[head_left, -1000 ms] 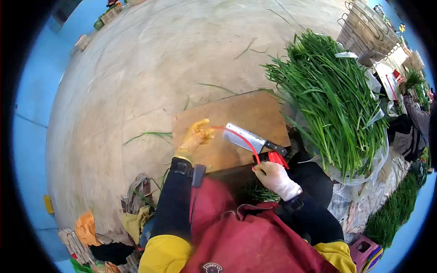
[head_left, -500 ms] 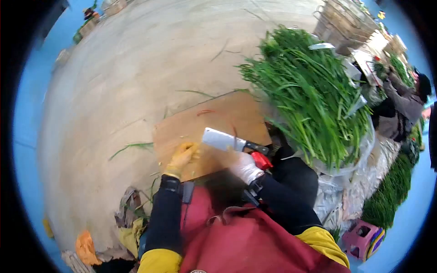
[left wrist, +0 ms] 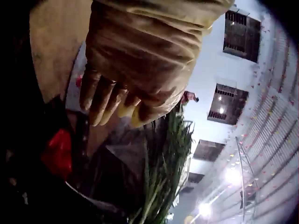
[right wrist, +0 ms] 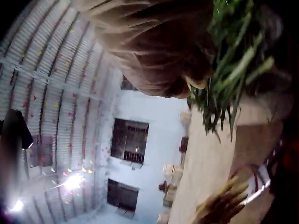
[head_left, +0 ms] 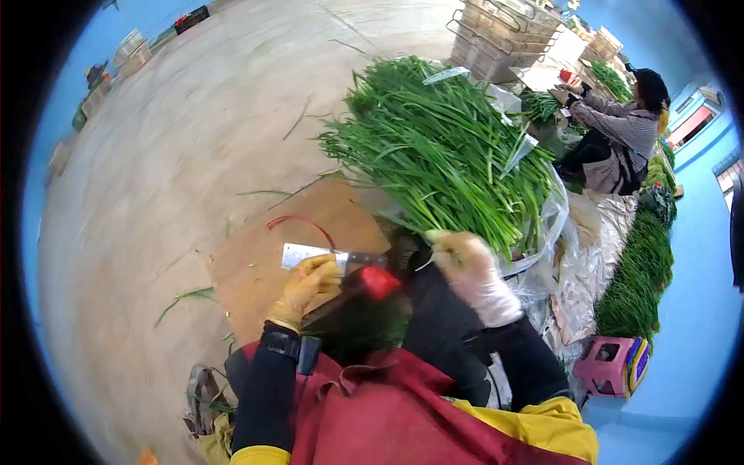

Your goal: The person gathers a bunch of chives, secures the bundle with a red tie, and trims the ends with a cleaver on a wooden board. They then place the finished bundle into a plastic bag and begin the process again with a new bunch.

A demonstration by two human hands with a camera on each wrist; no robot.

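My left hand (head_left: 304, 288), in a yellowish glove, hovers over the near part of the brown board (head_left: 256, 252), fingers loosely bent and holding nothing. Just beyond it the cleaver (head_left: 304, 255) lies flat, its dark handle to the right. A red strip (head_left: 298, 220) curves across the board by the blade. My right hand (head_left: 474, 275), gloved and blurred, is at the lower left edge of the green leaf pile (head_left: 449, 147); a thin leaf runs to its fingertips, but whether they pinch it is unclear. The right wrist view shows that hand (right wrist: 159, 51) beside green leaves (right wrist: 233, 70).
A red object (head_left: 378, 282) is between my hands, near the cleaver handle. Clear plastic (head_left: 552, 232) lies under the pile. Farther right are a crouching person (head_left: 616, 136), a pink stool (head_left: 608, 364) and more greens (head_left: 635, 287). Stacked crates (head_left: 504, 39) stand behind the pile.
My right hand has let go of the red strip, which now lies on the board, and has moved right to the leaf pile. My left hand remains over the board. The view has turned right.
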